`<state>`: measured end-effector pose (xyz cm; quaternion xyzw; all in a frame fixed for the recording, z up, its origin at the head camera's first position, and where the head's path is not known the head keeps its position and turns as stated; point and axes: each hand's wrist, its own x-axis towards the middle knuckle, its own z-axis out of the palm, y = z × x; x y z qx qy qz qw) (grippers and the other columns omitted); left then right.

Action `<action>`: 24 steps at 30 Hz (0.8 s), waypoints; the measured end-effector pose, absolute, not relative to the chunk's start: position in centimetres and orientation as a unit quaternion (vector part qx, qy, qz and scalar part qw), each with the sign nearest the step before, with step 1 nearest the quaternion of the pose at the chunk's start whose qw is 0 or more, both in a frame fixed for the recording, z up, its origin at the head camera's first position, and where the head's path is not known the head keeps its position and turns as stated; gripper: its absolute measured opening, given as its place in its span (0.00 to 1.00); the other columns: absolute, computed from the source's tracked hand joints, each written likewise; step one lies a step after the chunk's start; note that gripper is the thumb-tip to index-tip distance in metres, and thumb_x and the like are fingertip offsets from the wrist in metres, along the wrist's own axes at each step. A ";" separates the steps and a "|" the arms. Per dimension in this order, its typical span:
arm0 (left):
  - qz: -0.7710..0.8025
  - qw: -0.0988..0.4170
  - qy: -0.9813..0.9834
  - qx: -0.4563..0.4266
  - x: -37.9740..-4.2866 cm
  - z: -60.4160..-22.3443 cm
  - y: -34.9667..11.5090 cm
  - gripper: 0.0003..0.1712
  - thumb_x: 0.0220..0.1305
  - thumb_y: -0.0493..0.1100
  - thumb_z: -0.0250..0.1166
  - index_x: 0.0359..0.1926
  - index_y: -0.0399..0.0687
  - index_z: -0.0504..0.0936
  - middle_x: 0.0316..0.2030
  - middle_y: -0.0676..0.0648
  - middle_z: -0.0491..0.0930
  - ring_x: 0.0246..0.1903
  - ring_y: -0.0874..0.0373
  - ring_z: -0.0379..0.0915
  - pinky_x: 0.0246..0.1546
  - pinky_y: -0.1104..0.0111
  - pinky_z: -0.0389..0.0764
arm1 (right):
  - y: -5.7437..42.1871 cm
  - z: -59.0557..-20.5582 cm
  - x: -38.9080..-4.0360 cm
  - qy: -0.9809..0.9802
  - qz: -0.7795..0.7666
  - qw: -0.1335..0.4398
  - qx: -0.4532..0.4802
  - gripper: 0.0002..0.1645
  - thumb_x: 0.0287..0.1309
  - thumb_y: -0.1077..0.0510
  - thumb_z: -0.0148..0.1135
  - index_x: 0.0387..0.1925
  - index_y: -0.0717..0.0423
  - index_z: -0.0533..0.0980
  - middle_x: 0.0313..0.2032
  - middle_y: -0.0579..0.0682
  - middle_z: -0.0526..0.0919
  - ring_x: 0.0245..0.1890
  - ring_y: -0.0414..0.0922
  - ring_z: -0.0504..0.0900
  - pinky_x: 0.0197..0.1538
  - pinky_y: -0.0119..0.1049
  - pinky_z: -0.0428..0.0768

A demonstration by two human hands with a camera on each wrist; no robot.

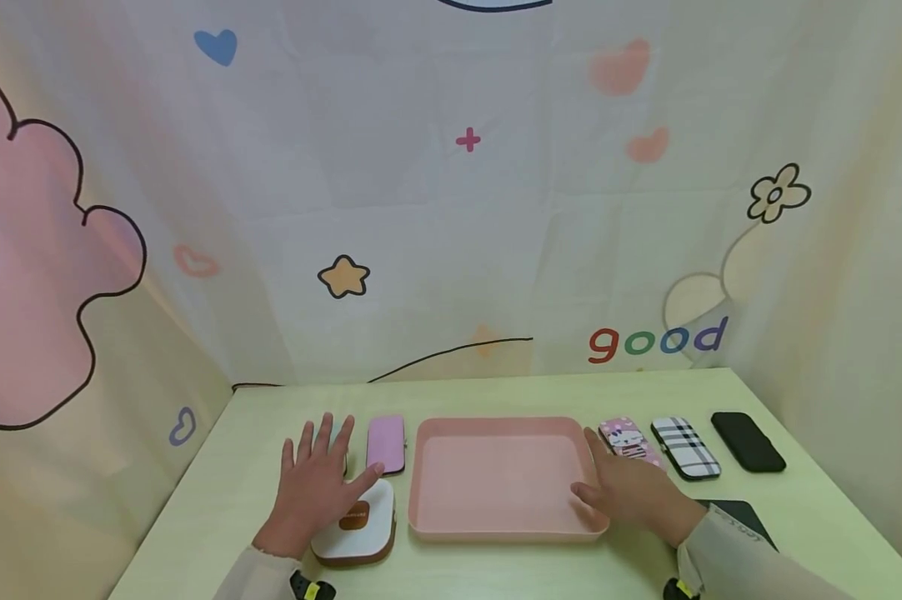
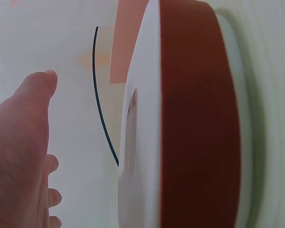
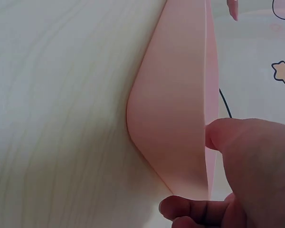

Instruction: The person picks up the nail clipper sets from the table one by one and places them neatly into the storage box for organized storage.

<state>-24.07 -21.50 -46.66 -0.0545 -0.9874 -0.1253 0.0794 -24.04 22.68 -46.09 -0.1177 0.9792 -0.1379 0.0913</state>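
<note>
A shallow pink tray [image 1: 503,475] lies at the middle of the table. My right hand [image 1: 631,492] grips its right side, the thumb hooked over the rim and the fingers on the outer wall, as the right wrist view shows. With fingers spread, my left hand [image 1: 312,492] hovers over a white, rounded-square box [image 1: 376,521] with a brown label and brown side band. In the left wrist view that box [image 2: 199,114] stands large beside the left thumb, apart from it. Behind the left fingers a light-blue item is mostly hidden.
A lilac phone case [image 1: 386,444] lies left of the tray. To its right are a purple cartoon phone case [image 1: 629,440], a plaid one [image 1: 686,448] and a black one [image 1: 748,442]. A dark flat item [image 1: 744,515] is partly under my right sleeve. A printed curtain [image 1: 436,208] closes the back.
</note>
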 end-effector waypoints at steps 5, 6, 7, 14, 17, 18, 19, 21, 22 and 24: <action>-0.132 0.080 -0.986 -0.056 -23.9 -46.8 -21.5 0.56 0.62 0.79 0.49 0.79 0.51 0.53 0.78 0.35 0.46 0.76 0.29 0.38 0.69 0.32 0.38 | 22.5 -46.6 -24.0 0.978 -0.140 0.111 -0.106 0.61 0.64 0.32 0.56 0.78 0.66 0.41 0.21 0.45 0.75 0.24 0.42 0.76 0.27 0.39 0.71; -0.132 0.082 -0.986 -0.057 -23.9 -46.9 -21.5 0.56 0.62 0.79 0.49 0.79 0.51 0.53 0.78 0.35 0.47 0.76 0.30 0.38 0.69 0.32 0.39 | 22.5 -46.7 -24.1 0.978 -0.140 0.114 -0.106 0.61 0.65 0.32 0.56 0.78 0.66 0.40 0.22 0.46 0.76 0.24 0.42 0.76 0.27 0.39 0.70; -0.131 0.084 -0.986 -0.059 -23.9 -47.0 -21.5 0.56 0.62 0.79 0.50 0.79 0.51 0.53 0.78 0.35 0.47 0.76 0.30 0.39 0.69 0.32 0.39 | 22.5 -46.7 -24.1 0.978 -0.141 0.115 -0.107 0.61 0.65 0.33 0.56 0.78 0.67 0.40 0.22 0.46 0.76 0.24 0.43 0.76 0.27 0.39 0.70; -0.127 0.116 -0.982 -0.074 -23.9 -47.3 -21.8 0.54 0.63 0.78 0.51 0.79 0.51 0.55 0.77 0.34 0.52 0.75 0.30 0.44 0.69 0.32 0.44 | 21.8 -46.7 -24.3 0.973 -0.160 0.144 -0.088 0.53 0.70 0.46 0.54 0.78 0.66 0.37 0.19 0.47 0.73 0.17 0.43 0.70 0.22 0.36 0.63; -0.132 0.120 -0.981 -0.077 -23.8 -47.3 -21.9 0.53 0.63 0.77 0.52 0.78 0.50 0.57 0.76 0.34 0.53 0.75 0.31 0.44 0.69 0.33 0.46 | 21.6 -46.9 -24.4 0.968 -0.180 0.155 -0.085 0.53 0.68 0.53 0.53 0.78 0.66 0.33 0.18 0.47 0.73 0.15 0.43 0.68 0.21 0.35 0.61; -0.133 0.119 -0.981 -0.077 -23.8 -47.3 -22.0 0.53 0.63 0.76 0.53 0.78 0.50 0.57 0.76 0.34 0.53 0.75 0.31 0.45 0.70 0.33 0.46 | 21.5 -47.0 -24.4 0.966 -0.185 0.157 -0.087 0.53 0.68 0.55 0.53 0.77 0.66 0.32 0.18 0.47 0.73 0.15 0.43 0.67 0.21 0.35 0.61; -0.133 0.117 -0.981 -0.077 -23.7 -47.4 -22.0 0.53 0.63 0.76 0.53 0.78 0.50 0.57 0.76 0.35 0.53 0.75 0.31 0.45 0.70 0.33 0.46 | 21.5 -47.2 -24.4 0.966 -0.187 0.156 -0.090 0.54 0.67 0.56 0.53 0.77 0.67 0.31 0.18 0.48 0.73 0.15 0.43 0.68 0.20 0.35 0.62; -0.131 0.114 -0.982 -0.077 -23.6 -47.5 -22.2 0.52 0.63 0.76 0.53 0.78 0.51 0.58 0.76 0.35 0.54 0.75 0.32 0.46 0.70 0.34 0.47 | 21.4 -47.5 -24.4 0.966 -0.187 0.151 -0.095 0.55 0.65 0.59 0.54 0.76 0.69 0.29 0.18 0.48 0.74 0.16 0.43 0.69 0.20 0.36 0.63; -0.129 0.113 -0.982 -0.077 -23.5 -47.6 -22.2 0.52 0.64 0.76 0.52 0.78 0.51 0.58 0.76 0.35 0.54 0.75 0.32 0.46 0.70 0.34 0.48 | 21.4 -47.6 -24.4 0.967 -0.184 0.149 -0.094 0.56 0.64 0.59 0.54 0.76 0.69 0.29 0.18 0.48 0.74 0.16 0.43 0.70 0.20 0.36 0.64; -0.125 0.114 -0.983 -0.076 -23.3 -47.7 -22.4 0.51 0.64 0.75 0.53 0.77 0.51 0.59 0.76 0.35 0.55 0.75 0.32 0.48 0.70 0.34 0.49 | 21.2 -47.7 -24.4 0.969 -0.178 0.136 -0.106 0.55 0.64 0.60 0.55 0.76 0.71 0.30 0.18 0.48 0.74 0.16 0.44 0.71 0.21 0.37 0.65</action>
